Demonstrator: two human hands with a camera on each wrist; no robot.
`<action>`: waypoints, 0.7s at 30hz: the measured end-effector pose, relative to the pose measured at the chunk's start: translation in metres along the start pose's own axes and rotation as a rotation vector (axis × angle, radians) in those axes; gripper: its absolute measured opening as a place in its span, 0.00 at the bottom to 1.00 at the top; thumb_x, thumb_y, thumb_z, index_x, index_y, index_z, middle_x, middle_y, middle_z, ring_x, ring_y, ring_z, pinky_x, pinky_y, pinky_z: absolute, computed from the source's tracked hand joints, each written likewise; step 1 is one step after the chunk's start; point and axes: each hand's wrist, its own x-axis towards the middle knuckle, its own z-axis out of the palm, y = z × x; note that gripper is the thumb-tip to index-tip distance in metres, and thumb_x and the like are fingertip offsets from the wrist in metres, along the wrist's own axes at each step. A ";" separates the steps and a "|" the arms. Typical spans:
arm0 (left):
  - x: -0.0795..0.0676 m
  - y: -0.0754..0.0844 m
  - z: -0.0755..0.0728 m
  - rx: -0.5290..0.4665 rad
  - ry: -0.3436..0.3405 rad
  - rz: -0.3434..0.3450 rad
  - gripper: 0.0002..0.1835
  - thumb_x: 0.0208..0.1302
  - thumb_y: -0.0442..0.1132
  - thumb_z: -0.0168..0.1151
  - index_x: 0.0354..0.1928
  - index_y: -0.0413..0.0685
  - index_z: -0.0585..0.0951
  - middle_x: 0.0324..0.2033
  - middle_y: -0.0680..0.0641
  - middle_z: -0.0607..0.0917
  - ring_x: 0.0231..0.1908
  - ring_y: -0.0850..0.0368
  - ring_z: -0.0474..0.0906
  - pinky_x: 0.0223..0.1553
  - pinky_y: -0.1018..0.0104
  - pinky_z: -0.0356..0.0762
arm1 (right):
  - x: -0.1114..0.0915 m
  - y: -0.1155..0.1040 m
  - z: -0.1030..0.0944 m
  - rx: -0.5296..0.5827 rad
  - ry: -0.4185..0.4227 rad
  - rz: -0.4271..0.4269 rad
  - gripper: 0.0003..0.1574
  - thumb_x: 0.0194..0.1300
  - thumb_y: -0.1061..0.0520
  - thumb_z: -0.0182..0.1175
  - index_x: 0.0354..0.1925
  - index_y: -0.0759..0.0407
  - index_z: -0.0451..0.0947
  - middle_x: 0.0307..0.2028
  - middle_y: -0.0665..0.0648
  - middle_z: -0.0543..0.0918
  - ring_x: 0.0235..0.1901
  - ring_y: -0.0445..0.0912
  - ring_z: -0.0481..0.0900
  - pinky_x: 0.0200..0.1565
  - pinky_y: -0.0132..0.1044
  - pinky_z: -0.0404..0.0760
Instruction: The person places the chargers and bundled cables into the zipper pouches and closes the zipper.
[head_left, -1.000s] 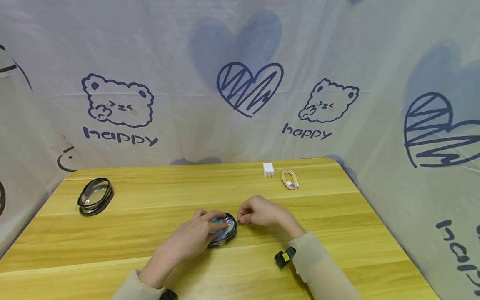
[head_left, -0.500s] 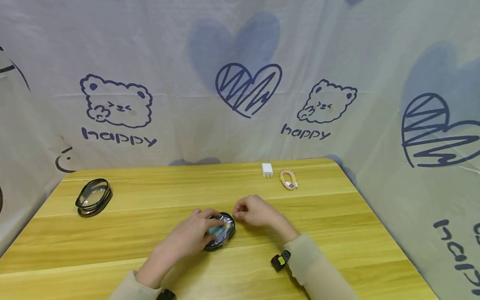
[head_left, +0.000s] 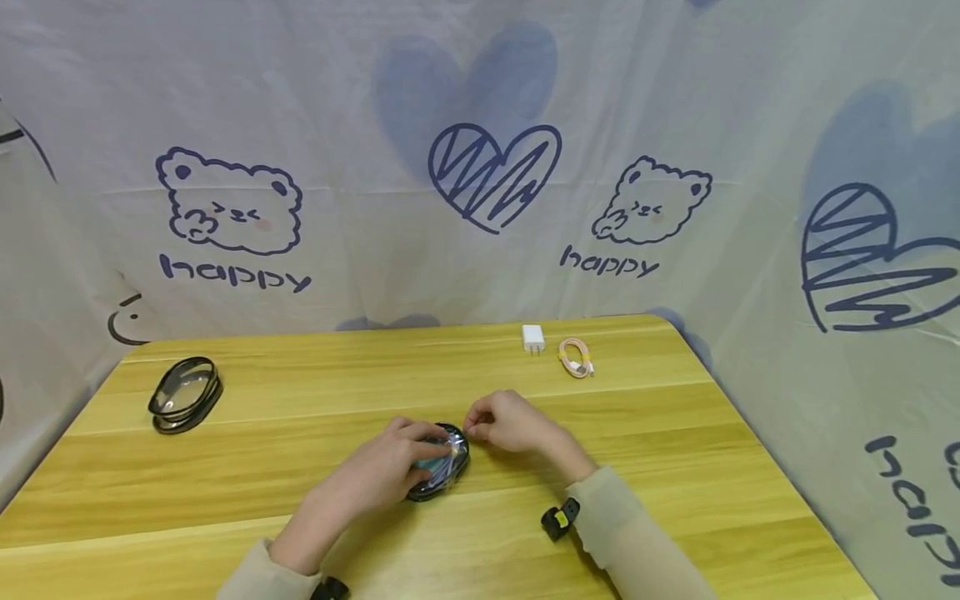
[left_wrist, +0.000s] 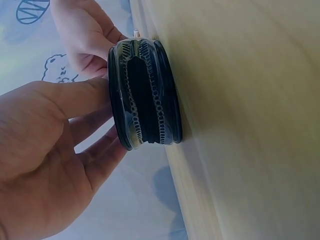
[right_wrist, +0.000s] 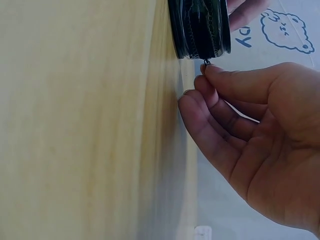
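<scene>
Clear plastic edged in black is seen in the head view: an oval pouch [head_left: 442,475] is held down near the middle of the wood-patterned surface [head_left: 285,458] by the left hand [head_left: 382,468], its fingers spread loosely across the top, not wrapped round it. Well apart from it, a white charger [head_left: 533,337], a pink cable [head_left: 565,354] and a second clear case [head_left: 177,425] are set out. In the left wrist view, a black zip band [left_wrist: 145,102] is shown along the pouch's side; whether it is fully closed cannot be told. In the right wrist view, a small zip pull [right_wrist: 206,62] is pinched between the thumb and forefinger of the right hand [right_wrist: 255,132], no gap visible. Should it be tugged askew, the pouch could be spun or dragged, being pressed only from above, or the tiny pull could be lost from the fingertips.
</scene>
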 end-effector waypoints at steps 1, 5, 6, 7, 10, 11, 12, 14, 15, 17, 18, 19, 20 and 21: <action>0.000 0.000 0.000 0.001 -0.001 -0.005 0.21 0.64 0.29 0.72 0.59 0.45 0.87 0.62 0.43 0.81 0.59 0.40 0.75 0.53 0.49 0.84 | 0.000 0.000 0.000 -0.005 -0.004 -0.004 0.06 0.72 0.61 0.65 0.36 0.55 0.88 0.32 0.46 0.87 0.32 0.39 0.77 0.37 0.32 0.77; 0.000 0.001 0.000 0.007 -0.004 -0.031 0.21 0.64 0.30 0.72 0.60 0.47 0.87 0.63 0.44 0.81 0.60 0.41 0.75 0.53 0.49 0.85 | -0.001 0.000 -0.003 -0.020 -0.031 -0.016 0.07 0.72 0.62 0.65 0.35 0.55 0.87 0.31 0.46 0.86 0.31 0.39 0.76 0.36 0.32 0.76; 0.000 0.001 0.000 0.008 -0.006 -0.036 0.21 0.65 0.30 0.72 0.60 0.48 0.87 0.63 0.44 0.81 0.60 0.41 0.75 0.52 0.49 0.85 | -0.001 0.000 -0.004 -0.020 -0.043 -0.019 0.07 0.72 0.62 0.65 0.36 0.55 0.87 0.31 0.46 0.86 0.31 0.39 0.76 0.36 0.32 0.76; 0.000 0.001 0.000 0.012 -0.006 -0.040 0.21 0.65 0.30 0.72 0.60 0.48 0.87 0.63 0.44 0.81 0.60 0.42 0.75 0.52 0.49 0.85 | -0.002 0.000 -0.005 -0.018 -0.058 -0.020 0.07 0.72 0.62 0.65 0.36 0.55 0.87 0.32 0.46 0.86 0.31 0.39 0.76 0.36 0.32 0.76; 0.000 0.002 0.000 0.012 -0.007 -0.047 0.22 0.65 0.30 0.72 0.60 0.50 0.87 0.64 0.46 0.81 0.60 0.43 0.75 0.51 0.51 0.86 | -0.004 0.000 -0.009 -0.010 -0.109 -0.025 0.07 0.73 0.63 0.64 0.36 0.56 0.86 0.31 0.47 0.85 0.30 0.38 0.76 0.35 0.32 0.76; 0.000 0.002 0.001 0.014 -0.006 -0.047 0.22 0.65 0.30 0.72 0.60 0.50 0.87 0.64 0.45 0.81 0.60 0.43 0.75 0.51 0.51 0.86 | -0.005 0.000 -0.011 -0.004 -0.124 -0.027 0.07 0.73 0.63 0.64 0.36 0.56 0.86 0.31 0.48 0.86 0.30 0.38 0.76 0.34 0.32 0.77; 0.001 0.002 0.001 0.015 -0.005 -0.049 0.22 0.65 0.30 0.72 0.60 0.51 0.87 0.64 0.45 0.81 0.60 0.43 0.75 0.51 0.52 0.86 | -0.005 0.000 -0.012 0.002 -0.136 -0.032 0.07 0.73 0.63 0.64 0.36 0.57 0.86 0.31 0.48 0.86 0.29 0.38 0.76 0.33 0.31 0.77; 0.001 0.002 0.001 0.019 -0.002 -0.051 0.22 0.64 0.30 0.72 0.60 0.51 0.87 0.64 0.45 0.81 0.60 0.44 0.75 0.50 0.53 0.86 | -0.006 -0.001 -0.013 0.014 -0.156 -0.031 0.07 0.73 0.63 0.64 0.36 0.58 0.87 0.30 0.49 0.86 0.27 0.37 0.76 0.32 0.30 0.77; 0.001 0.002 0.002 0.022 0.000 -0.051 0.22 0.64 0.30 0.72 0.60 0.51 0.87 0.64 0.45 0.81 0.59 0.44 0.76 0.50 0.53 0.87 | -0.006 -0.001 -0.013 0.020 -0.162 -0.029 0.07 0.73 0.63 0.64 0.36 0.58 0.87 0.30 0.50 0.86 0.26 0.37 0.76 0.31 0.30 0.78; 0.001 0.001 0.003 0.027 0.000 -0.050 0.21 0.64 0.30 0.72 0.59 0.51 0.87 0.64 0.45 0.81 0.60 0.43 0.76 0.50 0.54 0.86 | -0.007 -0.001 -0.013 0.032 -0.171 -0.022 0.07 0.73 0.63 0.64 0.37 0.58 0.87 0.29 0.51 0.86 0.26 0.37 0.77 0.31 0.30 0.79; 0.001 0.001 0.003 0.027 0.000 -0.049 0.21 0.64 0.30 0.72 0.59 0.51 0.87 0.64 0.45 0.80 0.60 0.43 0.76 0.51 0.54 0.86 | -0.006 0.000 -0.013 0.037 -0.175 -0.017 0.07 0.73 0.63 0.64 0.37 0.57 0.87 0.29 0.51 0.86 0.26 0.38 0.78 0.31 0.30 0.79; 0.000 0.000 0.004 0.025 0.004 -0.045 0.21 0.64 0.30 0.72 0.59 0.50 0.87 0.64 0.44 0.81 0.60 0.43 0.76 0.51 0.53 0.86 | -0.007 0.000 -0.013 0.041 -0.178 -0.012 0.07 0.74 0.63 0.64 0.37 0.57 0.87 0.29 0.51 0.86 0.26 0.38 0.79 0.31 0.31 0.79; 0.000 0.000 0.004 0.022 0.003 -0.044 0.21 0.64 0.30 0.72 0.59 0.50 0.87 0.64 0.44 0.81 0.60 0.43 0.76 0.52 0.53 0.86 | -0.007 0.000 -0.012 0.044 -0.178 -0.009 0.07 0.74 0.63 0.63 0.37 0.57 0.87 0.29 0.51 0.86 0.26 0.39 0.79 0.31 0.31 0.80; 0.000 -0.001 0.004 0.020 0.003 -0.044 0.21 0.64 0.30 0.72 0.59 0.50 0.87 0.64 0.44 0.81 0.60 0.43 0.76 0.52 0.53 0.86 | -0.006 0.000 -0.012 0.049 -0.179 -0.007 0.07 0.74 0.63 0.63 0.37 0.57 0.87 0.29 0.51 0.86 0.26 0.40 0.80 0.31 0.31 0.80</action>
